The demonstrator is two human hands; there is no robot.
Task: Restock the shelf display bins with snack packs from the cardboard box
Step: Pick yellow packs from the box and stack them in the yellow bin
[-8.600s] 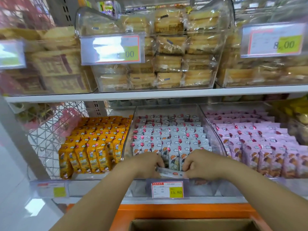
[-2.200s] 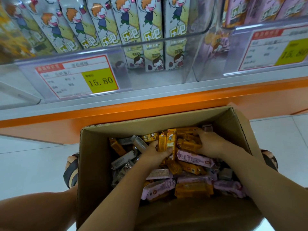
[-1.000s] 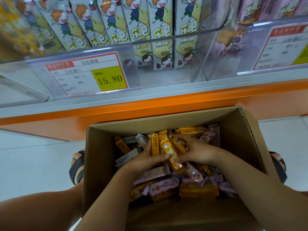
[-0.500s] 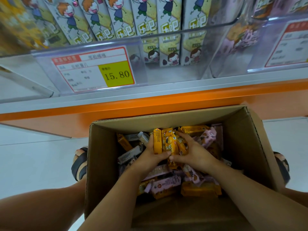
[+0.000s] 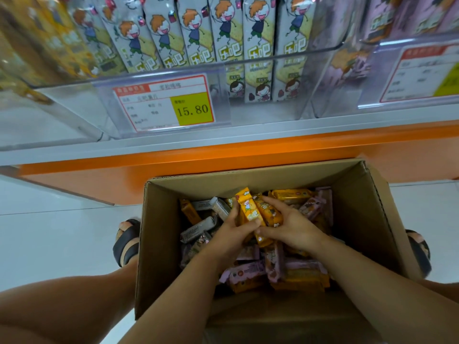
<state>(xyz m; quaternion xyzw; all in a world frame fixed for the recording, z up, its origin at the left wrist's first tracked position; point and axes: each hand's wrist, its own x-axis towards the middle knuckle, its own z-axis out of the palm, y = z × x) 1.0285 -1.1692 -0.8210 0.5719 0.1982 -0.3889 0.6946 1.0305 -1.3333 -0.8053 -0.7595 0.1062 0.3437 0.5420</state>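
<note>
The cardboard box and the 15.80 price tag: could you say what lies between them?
Head view: the grey shelf edge, then the orange base panel, lie between price tag and cardboard box.

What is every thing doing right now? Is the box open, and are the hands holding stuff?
cardboard box: open, flaps up, partly full of mixed packs.
orange packs: bunched, held upright above the pile.
left hand: grips the orange packs.
right hand: grips the same bunch from the other side.
pink packs: lying loose in the box.
display bin: stocked with grey packs standing in a row.
price tag: fixed on the bin front, reads 15.80.
</note>
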